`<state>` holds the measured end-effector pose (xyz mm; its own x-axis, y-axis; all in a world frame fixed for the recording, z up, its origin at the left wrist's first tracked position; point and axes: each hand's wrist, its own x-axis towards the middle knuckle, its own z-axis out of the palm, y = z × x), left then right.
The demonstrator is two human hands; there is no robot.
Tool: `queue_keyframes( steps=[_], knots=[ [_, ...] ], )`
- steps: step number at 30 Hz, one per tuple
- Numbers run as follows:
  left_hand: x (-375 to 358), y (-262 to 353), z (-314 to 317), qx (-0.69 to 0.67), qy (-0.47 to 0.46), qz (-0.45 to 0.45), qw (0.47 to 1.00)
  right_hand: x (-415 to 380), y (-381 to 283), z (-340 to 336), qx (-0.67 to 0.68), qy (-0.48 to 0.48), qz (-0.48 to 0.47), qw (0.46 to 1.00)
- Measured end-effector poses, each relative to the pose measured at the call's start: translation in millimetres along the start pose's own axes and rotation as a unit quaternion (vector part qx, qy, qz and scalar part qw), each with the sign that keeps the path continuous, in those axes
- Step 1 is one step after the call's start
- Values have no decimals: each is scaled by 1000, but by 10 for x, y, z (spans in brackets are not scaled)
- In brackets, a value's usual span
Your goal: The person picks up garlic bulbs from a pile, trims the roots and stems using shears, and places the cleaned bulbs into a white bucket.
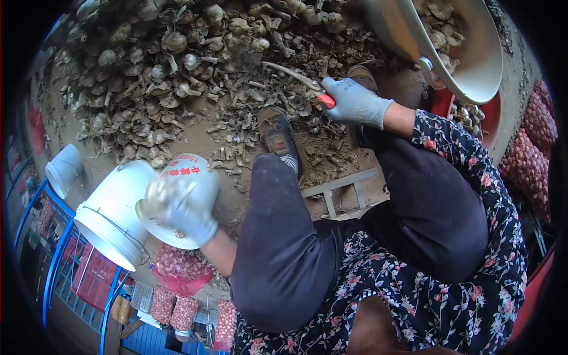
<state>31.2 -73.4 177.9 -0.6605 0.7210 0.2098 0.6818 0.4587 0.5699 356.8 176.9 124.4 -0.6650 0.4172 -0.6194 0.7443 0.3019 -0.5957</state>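
My right hand (358,103), in a light grey-blue glove, is closed around the red handle of a cutter (296,75) with a long curved blade. The blade points left over the heap of dry garlic bulbs (174,42) and the scattered stalk trimmings. My left hand (192,216), also gloved, is smeared by motion over a white bucket with red lettering (204,177). A pale, bulb-like blur shows by its fingers, and I cannot tell whether they hold it.
Another white bucket (109,189) lies at left, a smaller one (64,168) beyond it. At upper right a large pail (491,68) holds garlic, above a red tub (492,121). Filled mesh sacks (528,168) stand right. Blue railings (59,266) run lower left.
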Motion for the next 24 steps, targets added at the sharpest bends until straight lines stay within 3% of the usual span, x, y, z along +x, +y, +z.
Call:
queue_keyframes(
  steps=[1, 3, 4, 5, 6, 8, 9, 10, 11, 12, 13, 14, 15, 17, 19, 21, 22, 23, 24],
  knots=[
    [13, 130, -284, -270, 128, -291, 909, -20, 23, 8, 3, 3, 15, 1000],
    [-139, -136, -674, 39, 245, -237, 939, -14, -10, -11, 4, 3, 25, 1000],
    [-123, -161, -700, 41, 246, -236, 939, 6, -36, -16, 5, -9, 22, 1000],
    [-102, -185, -739, 283, 124, -209, 928, 30, -66, -7, 7, -21, 16, 1000],
    [-77, -203, -745, 502, -6, -168, 848, 52, -77, -6, 8, -19, 14, 1000],
    [340, 74, -424, 447, 33, 5, 894, 79, -91, 4, 12, -33, 6, 999],
    [498, -58, -61, 231, 21, -74, 970, 83, -95, 2, 11, -31, 5, 999],
    [708, 402, 353, 17, -52, -107, 993, 89, -91, -14, 8, -31, 1, 999],
    [897, 498, 710, -45, -69, -175, 981, 105, -73, -32, 4, -31, -2, 1000],
    [1118, 411, 1074, 24, 11, -17, 999, 106, -43, -18, 3, -26, -1, 1000],
    [1375, 454, 1272, -14, -4, -51, 999, 117, -20, -33, 4, -23, 1, 1000],
    [1616, 328, 1522, -10, -8, -7, 1000, 104, -4, -38, 11, -12, 9, 1000],
    [1833, 462, 1559, 100, -122, -8, 987, 81, 3, -50, 16, -6, 17, 1000],
    [2088, 438, 1803, 145, -141, 3, 979, 80, -44, -92, 13, -22, 37, 999],
    [2267, 482, 1894, 196, -243, -22, 950, 107, -68, -112, 1, -16, 40, 999],
    [2186, 455, 1866, 217, -253, 9, 943, 124, -120, -128, 11, -8, 20, 1000],
    [2092, 404, 1827, 58, -282, -97, 953, 135, -190, -171, 12, -3, 14, 1000],
    [2005, 290, 1833, -104, -298, -199, 928, 149, -226, -198, 13, 3, 7, 1000],
    [1869, 129, 1890, -261, -256, -246, 898, 186, -197, -155, 3, 11, -2, 1000]
  ],
)
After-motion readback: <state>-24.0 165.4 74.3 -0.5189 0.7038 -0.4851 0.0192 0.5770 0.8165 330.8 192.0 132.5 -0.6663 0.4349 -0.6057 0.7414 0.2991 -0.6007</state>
